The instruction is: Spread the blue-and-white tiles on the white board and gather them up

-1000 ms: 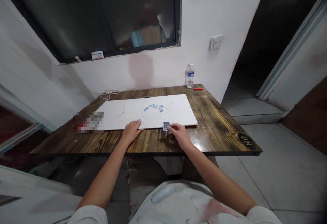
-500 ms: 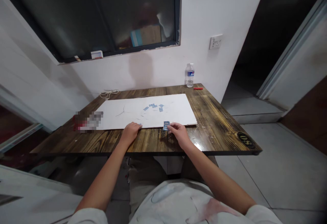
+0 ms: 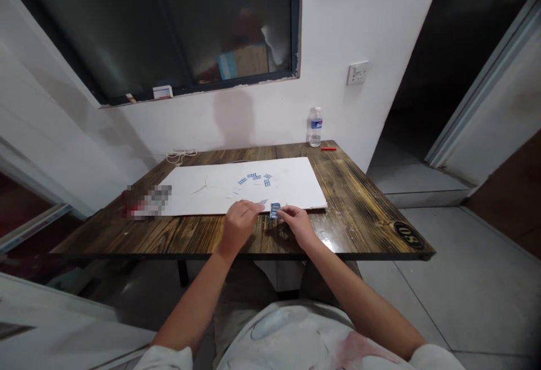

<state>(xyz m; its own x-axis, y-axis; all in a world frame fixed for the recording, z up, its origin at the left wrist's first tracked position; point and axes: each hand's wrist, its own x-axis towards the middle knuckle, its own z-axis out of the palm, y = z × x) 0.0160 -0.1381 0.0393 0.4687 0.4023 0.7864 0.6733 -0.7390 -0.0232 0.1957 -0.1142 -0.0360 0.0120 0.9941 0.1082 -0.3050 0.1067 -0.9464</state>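
My right hand [image 3: 298, 224] is closed at the near edge of the white board, pinching a small blue-and-white patterned card [image 3: 274, 210] between thumb and fingers. Just left of it, my left hand [image 3: 242, 221] is closed too. A small bluish piece [image 3: 264, 201] shows at its fingertips, mostly hidden, close to the card. Several small blue-and-white rectangular pieces [image 3: 257, 177] lie in a loose curve on the white board [image 3: 291, 170], beyond both hands. Faint dark lines mark the board around them.
The board lies on a dark wooden table [image 3: 359, 212]. A water bottle [image 3: 315, 126] and a red pen-like stick [image 3: 328, 148] are at the far right. A white cord [image 3: 181, 156] is coiled at the far left. Part of the table's left side is pixelated.
My left hand has moved right along the board's near edge with the bluish piece, coming close to the card. My right hand has stayed nearly in place, holding the card.
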